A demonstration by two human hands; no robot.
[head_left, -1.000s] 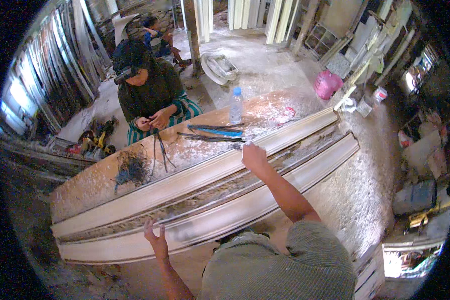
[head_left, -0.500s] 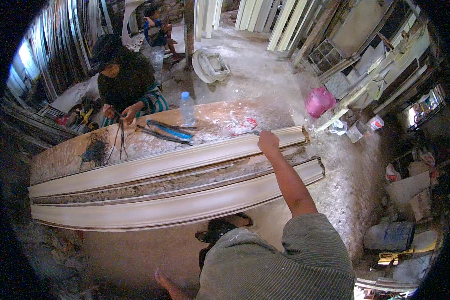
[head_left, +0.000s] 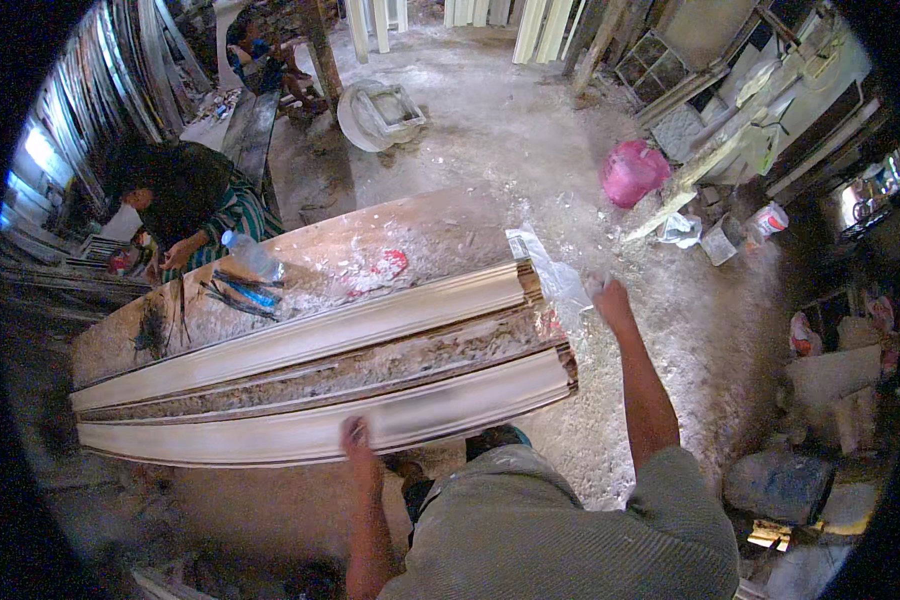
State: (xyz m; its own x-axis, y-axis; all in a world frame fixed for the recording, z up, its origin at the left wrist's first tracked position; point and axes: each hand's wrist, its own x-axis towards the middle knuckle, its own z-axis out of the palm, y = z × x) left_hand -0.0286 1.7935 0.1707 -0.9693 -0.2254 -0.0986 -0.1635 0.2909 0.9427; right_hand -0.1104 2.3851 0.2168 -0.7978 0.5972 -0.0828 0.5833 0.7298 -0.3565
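Note:
Two long cream moldings with stepped profiles lie side by side on the work board: the far molding (head_left: 370, 315) and the near molding (head_left: 450, 402). Beyond the right end of the far one, my right hand (head_left: 613, 303) is closed on a crumpled whitish plastic bag (head_left: 552, 268), which stretches toward the molding's end. My left hand (head_left: 355, 437) is over the front edge of the near molding; its fingers are blurred, and whether it touches the surface is unclear.
Past the moldings, the board (head_left: 320, 240) carries a water bottle (head_left: 253, 255), dark strips (head_left: 240, 297) and a red patch (head_left: 378, 270) amid white powder. A co-worker (head_left: 185, 200) bends at its far left. A pink bag (head_left: 635, 173) and a white bucket (head_left: 769, 219) stand on the floor at right.
My right hand has moved right, off the far molding, and now has the plastic bag. My left hand has come into view. The view has shifted; the co-worker leans lower.

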